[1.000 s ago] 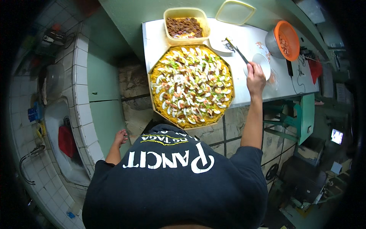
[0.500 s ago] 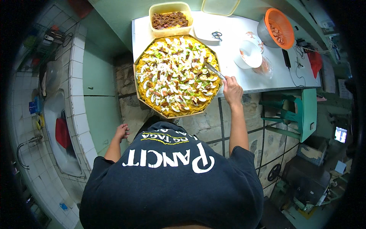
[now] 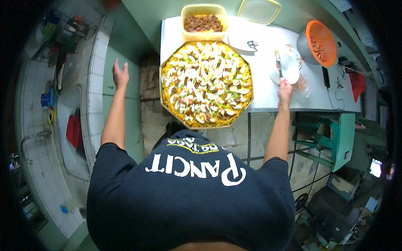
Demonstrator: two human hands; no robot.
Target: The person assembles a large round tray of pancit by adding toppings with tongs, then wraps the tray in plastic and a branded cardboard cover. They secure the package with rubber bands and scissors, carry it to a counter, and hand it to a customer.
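My right hand (image 3: pixel 285 93) is closed around the handle of slim metal tongs (image 3: pixel 279 67), raised over a white bowl (image 3: pixel 289 69) on the table. The tongs are partly blurred, and I cannot tell whether their tips hold anything. Left of them, an octagonal tray (image 3: pixel 164 102) carries yellow noodles (image 3: pixel 207 119) covered with egg slices, green bits and brown pieces. My left hand (image 3: pixel 120 75) is held out left of the tray, fingers apart, touching nothing. Behind the tray stands a square plastic tub (image 3: pixel 184 31) of dark brown topping (image 3: pixel 203 24).
On the white table (image 3: pixel 261 94) are a plastic lid (image 3: pixel 259 11), an orange colander (image 3: pixel 310 35) with pinkish pieces, a clear plastic bag (image 3: pixel 305 85) and a black phone-like device (image 3: pixel 325 77) with a cable. Green stools (image 3: pixel 341 142) stand at right; a sink (image 3: pixel 71 104) is at left.
My right hand has moved the tongs from the tray's right edge rightward to the white bowl. My left hand has risen forward from beside my body. The view has shifted slightly.
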